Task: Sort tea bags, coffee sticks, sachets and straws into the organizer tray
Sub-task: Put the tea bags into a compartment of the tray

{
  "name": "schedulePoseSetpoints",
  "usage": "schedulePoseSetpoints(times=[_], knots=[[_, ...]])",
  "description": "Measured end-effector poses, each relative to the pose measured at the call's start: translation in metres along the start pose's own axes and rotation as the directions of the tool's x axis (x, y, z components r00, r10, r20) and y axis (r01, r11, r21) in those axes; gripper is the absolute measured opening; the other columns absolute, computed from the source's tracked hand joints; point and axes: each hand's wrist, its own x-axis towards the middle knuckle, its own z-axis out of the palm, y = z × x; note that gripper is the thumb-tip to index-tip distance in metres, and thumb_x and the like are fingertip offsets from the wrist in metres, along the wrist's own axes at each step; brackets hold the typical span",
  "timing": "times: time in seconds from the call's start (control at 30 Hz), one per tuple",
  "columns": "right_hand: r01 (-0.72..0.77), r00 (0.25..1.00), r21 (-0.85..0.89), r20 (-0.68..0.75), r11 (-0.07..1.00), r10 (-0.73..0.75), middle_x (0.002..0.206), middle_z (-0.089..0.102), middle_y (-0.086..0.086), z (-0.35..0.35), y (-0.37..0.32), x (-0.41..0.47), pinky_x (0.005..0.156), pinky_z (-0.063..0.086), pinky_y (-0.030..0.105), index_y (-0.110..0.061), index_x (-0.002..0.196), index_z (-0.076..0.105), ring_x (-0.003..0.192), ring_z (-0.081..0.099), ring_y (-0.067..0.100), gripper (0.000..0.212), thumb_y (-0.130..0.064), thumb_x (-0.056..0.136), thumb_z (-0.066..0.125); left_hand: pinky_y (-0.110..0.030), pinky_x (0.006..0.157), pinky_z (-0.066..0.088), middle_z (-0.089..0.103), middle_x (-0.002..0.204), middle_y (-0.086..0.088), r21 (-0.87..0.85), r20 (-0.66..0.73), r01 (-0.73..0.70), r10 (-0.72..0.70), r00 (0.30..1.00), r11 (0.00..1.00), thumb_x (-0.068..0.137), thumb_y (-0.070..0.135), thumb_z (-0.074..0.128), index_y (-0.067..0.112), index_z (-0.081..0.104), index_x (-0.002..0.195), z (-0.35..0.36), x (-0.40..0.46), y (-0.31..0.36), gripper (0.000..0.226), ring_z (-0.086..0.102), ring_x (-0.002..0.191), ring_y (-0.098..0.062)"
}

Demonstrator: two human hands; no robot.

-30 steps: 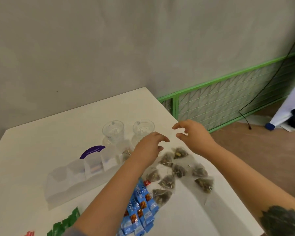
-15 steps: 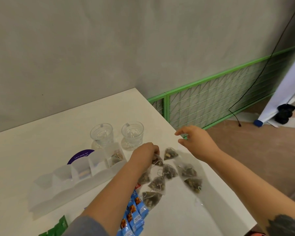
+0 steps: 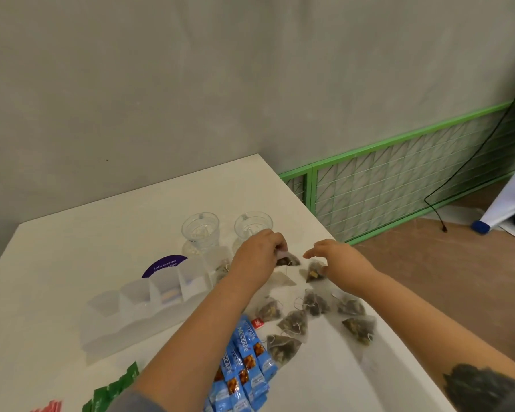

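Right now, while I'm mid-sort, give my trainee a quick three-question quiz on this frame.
1. True or false: the left hand pinches a pyramid tea bag.
2. The blue coffee sticks lie: A) in the organizer tray, B) on the table, C) in a glass.
3. How many clear glasses stand beyond the tray?

Key: 1 true; 2 B; 3 two.

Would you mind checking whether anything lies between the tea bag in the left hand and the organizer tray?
Nothing visible does: the left hand pinches a tea bag just right of the organizer tray, with only bare table between.
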Motion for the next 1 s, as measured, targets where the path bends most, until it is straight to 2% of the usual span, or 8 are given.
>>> schedulePoseSetpoints(times=[0.1,0.27,0.4,0.5,0.6,0.7,0.83,1.0], knots=[[-0.002,0.995,-0.098,0.098,0.995,0.011,0.134,0.050,0.000,0.012,0.000,0.009,0.101,0.042,0.032,-0.027,0.127,0.057,0.122,0.050,0.022,0.048,0.000,0.089,0.048,-0.034,0.075,0.047,0.063,0.090,-0.004,-0.031,-0.057,-0.011,0.009,0.998,0.999,0.088,0.018,0.062,0.010,0.066,0.088,-0.009,-0.002,-0.002,0.009,0.057,0.085,-0.019],[-0.025,0.995,-0.111,0.091,0.993,0.035,0.096,0.061,0.000,0.027,0.003,0.016,0.081,0.050,0.030,-0.021,0.093,0.070,0.086,0.059,0.021,0.034,0.004,0.078,0.052,-0.032,0.074,0.047,0.064,0.086,-0.002,-0.073,-0.148,-0.020,0.009,0.989,0.997,0.086,0.018,0.065,0.010,0.066,0.085,-0.025,-0.007,-0.005,0.008,0.056,0.080,-0.016],[-0.060,0.996,-0.088,0.055,0.994,0.065,0.091,0.055,-0.003,0.024,0.000,0.018,0.083,0.047,0.027,-0.018,0.098,0.068,0.090,0.060,0.021,0.032,0.003,0.079,0.052,-0.025,0.072,0.046,0.063,0.084,0.000,-0.119,-0.219,0.012,-0.038,0.975,0.993,0.083,0.012,0.067,0.012,0.067,0.083,-0.041,-0.011,-0.009,0.000,0.054,0.076,-0.013],[-0.108,0.990,-0.081,0.084,0.991,0.114,0.099,0.063,0.003,0.018,-0.002,0.019,0.083,0.047,0.027,-0.015,0.105,0.067,0.096,0.062,0.024,0.030,0.000,0.082,0.053,-0.013,0.069,0.040,0.063,0.083,-0.001,-0.143,-0.264,0.045,-0.082,0.961,0.989,0.083,0.013,0.068,0.012,0.069,0.083,-0.056,-0.015,-0.011,0.001,0.054,0.074,-0.011],[-0.074,0.995,0.084,-0.059,0.994,0.079,0.099,0.068,0.005,0.012,-0.005,0.016,0.074,0.044,0.021,-0.014,0.100,0.068,0.086,0.061,0.017,0.021,-0.005,0.085,0.056,-0.011,0.072,0.041,0.063,0.083,0.001,-0.164,-0.290,0.087,-0.132,0.948,0.983,0.083,0.016,0.069,0.013,0.069,0.083,-0.071,-0.020,-0.015,0.003,0.057,0.077,-0.012],[-0.080,0.991,0.260,-0.082,0.962,0.104,0.096,0.069,0.011,-0.002,-0.020,0.016,0.070,0.047,0.013,-0.006,0.098,0.068,0.080,0.066,0.016,0.019,0.003,0.085,0.058,-0.021,0.076,0.046,0.065,0.084,0.000,-0.179,-0.311,0.113,-0.165,0.936,0.977,0.083,0.016,0.069,0.014,0.068,0.082,-0.085,-0.026,-0.022,0.002,0.059,0.079,-0.015],[-0.031,0.984,0.506,-0.135,0.862,0.115,0.079,0.064,0.005,-0.025,-0.050,0.012,0.050,0.039,-0.002,-0.005,0.091,0.066,0.057,0.059,-0.006,0.021,0.012,0.083,0.058,-0.021,0.075,0.046,0.066,0.084,-0.001,-0.166,-0.339,0.132,-0.183,0.923,0.977,0.083,0.013,0.069,0.012,0.068,0.082,-0.095,-0.034,-0.035,0.002,0.059,0.078,-0.015],[0.096,0.975,0.553,-0.219,0.828,0.034,0.073,0.065,-0.002,-0.046,-0.083,0.008,0.049,0.040,0.000,-0.012,0.086,0.066,0.048,0.057,-0.011,0.021,0.008,0.082,0.062,-0.010,0.069,0.040,0.064,0.085,0.001,-0.133,-0.315,0.194,-0.227,0.921,0.972,0.084,0.014,0.068,0.012,0.069,0.084,-0.092,-0.038,-0.051,0.002,0.056,0.077,-0.012]])
